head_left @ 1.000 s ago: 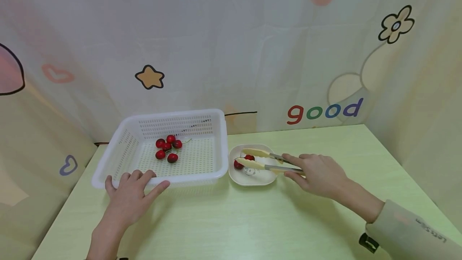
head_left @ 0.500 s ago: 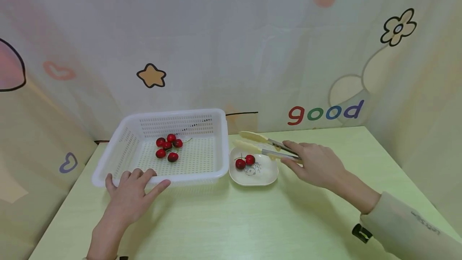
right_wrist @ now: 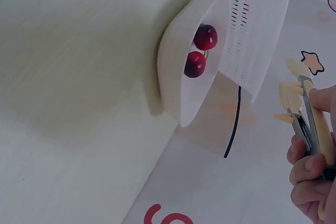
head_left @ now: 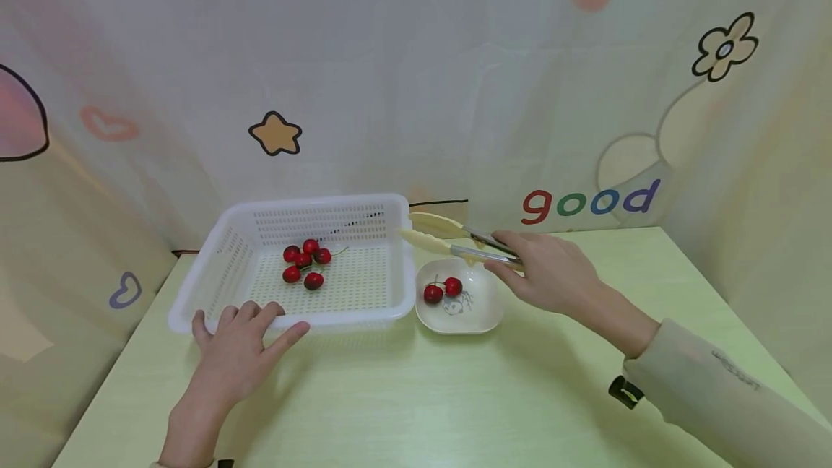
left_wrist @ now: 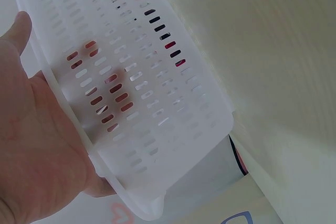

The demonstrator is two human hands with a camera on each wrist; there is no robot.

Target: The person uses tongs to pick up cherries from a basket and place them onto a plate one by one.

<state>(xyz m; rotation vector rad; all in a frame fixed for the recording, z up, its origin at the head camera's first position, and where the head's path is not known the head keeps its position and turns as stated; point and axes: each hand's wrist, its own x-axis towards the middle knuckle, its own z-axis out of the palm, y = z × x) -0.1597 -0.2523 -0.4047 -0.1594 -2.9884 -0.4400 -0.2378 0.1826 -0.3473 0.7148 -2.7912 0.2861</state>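
Note:
My left hand [head_left: 235, 360] grips the near rim of a white perforated plastic basket [head_left: 364, 318], its fingers hooked over the edge. Several red cherries [head_left: 303, 260] lie on the basket floor, some with stems. My right hand [head_left: 552, 271] holds tongs [head_left: 481, 255] with pale yellow tips. The tong tips stand apart with nothing between them, in the air by the basket's right rim. Below them sits a small cream dish [head_left: 477, 318] holding two cherries [head_left: 432, 294]; in the right wrist view the cherries [right_wrist: 205, 37] show inside the dish.
Basket and dish stand side by side, close together, on a pale green table [head_left: 416, 396]. A printed curtain [head_left: 338, 92] hangs behind the table's back edge and along both sides.
My right hand has lifted the tongs from the dish and moved them left and away towards the basket, leaving two cherries in the dish. My left hand has stayed on the rim.

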